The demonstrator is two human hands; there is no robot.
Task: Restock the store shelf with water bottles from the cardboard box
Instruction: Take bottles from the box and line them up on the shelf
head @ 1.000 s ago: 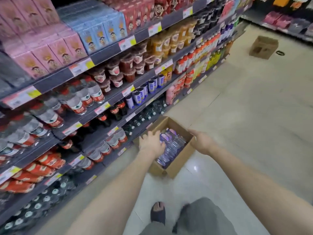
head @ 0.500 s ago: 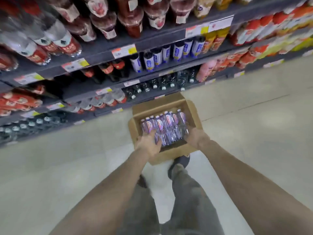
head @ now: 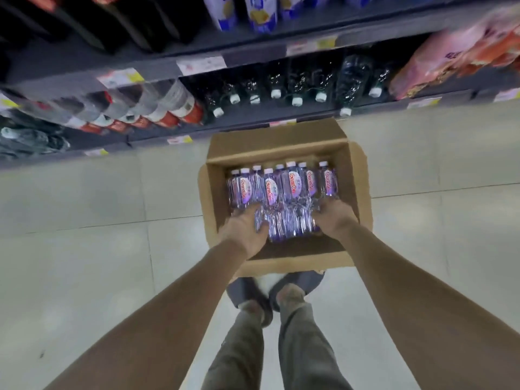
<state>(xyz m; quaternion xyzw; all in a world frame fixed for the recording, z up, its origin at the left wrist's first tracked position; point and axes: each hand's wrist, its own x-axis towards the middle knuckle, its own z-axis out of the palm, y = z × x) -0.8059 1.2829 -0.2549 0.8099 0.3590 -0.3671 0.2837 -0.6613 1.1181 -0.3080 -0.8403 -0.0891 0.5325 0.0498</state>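
A: Starting at the left, what's there?

B: The store shelf (head: 157, 71) runs across the top, with red-labelled bottles (head: 168, 108) lying at its left end and dark white-capped bottles (head: 292, 88) farther right. Below it is pale tiled floor (head: 84, 249).

A: And the left hand (head: 244, 232)?

B: It's down inside the cardboard box (head: 284, 147), fingers curled over the left end of the water bottles (head: 281, 192), thumb pressing the plastic. It looks like a grip, though how tightly it closes I cannot tell.

A: Where are the bottles?

B: Lying side by side in the box, white caps toward the shelf, purple-tinted with red and white labels. The box sits open on the floor just in front of the bottom shelf.

A: The right hand (head: 334, 220)?

B: Curled against the right end of the same row, touching it.

A: Anything nearer?

B: 2 feet in dark sandals (head: 247, 294), just behind the box.
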